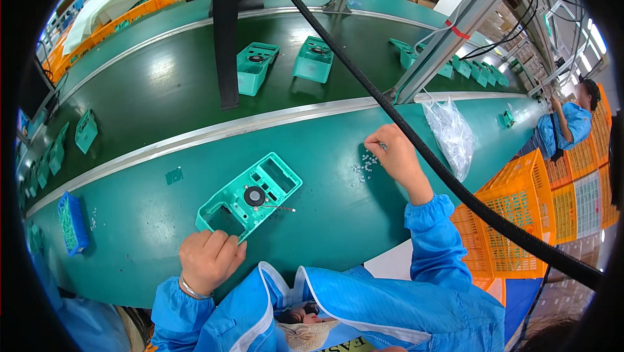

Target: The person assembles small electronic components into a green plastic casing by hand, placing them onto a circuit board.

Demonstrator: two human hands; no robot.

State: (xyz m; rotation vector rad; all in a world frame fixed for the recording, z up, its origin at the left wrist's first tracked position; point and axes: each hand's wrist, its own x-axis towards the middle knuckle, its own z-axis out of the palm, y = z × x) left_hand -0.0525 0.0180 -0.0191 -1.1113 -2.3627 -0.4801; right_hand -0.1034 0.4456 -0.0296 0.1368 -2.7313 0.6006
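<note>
A green plastic housing (221,204) lies at a slant on the green bench in front of me. Fixed in its middle is a round black fan (254,196), whose thin cable sticks out to the right. My left hand (211,261) is closed on the housing's near end. Over to the right, my right hand (396,157) is at a scatter of small clear pieces (364,167), thumb and fingers pinched together. Whatever sits between those fingertips is too small to make out.
A clear plastic bag (450,136) lies right of my right hand, and a blue bin (73,223) stands far left. Beyond the metal rail, a dark green belt carries several green housings (313,59). Orange crates (513,222) stand at right. A thick black cable (416,121) crosses the view.
</note>
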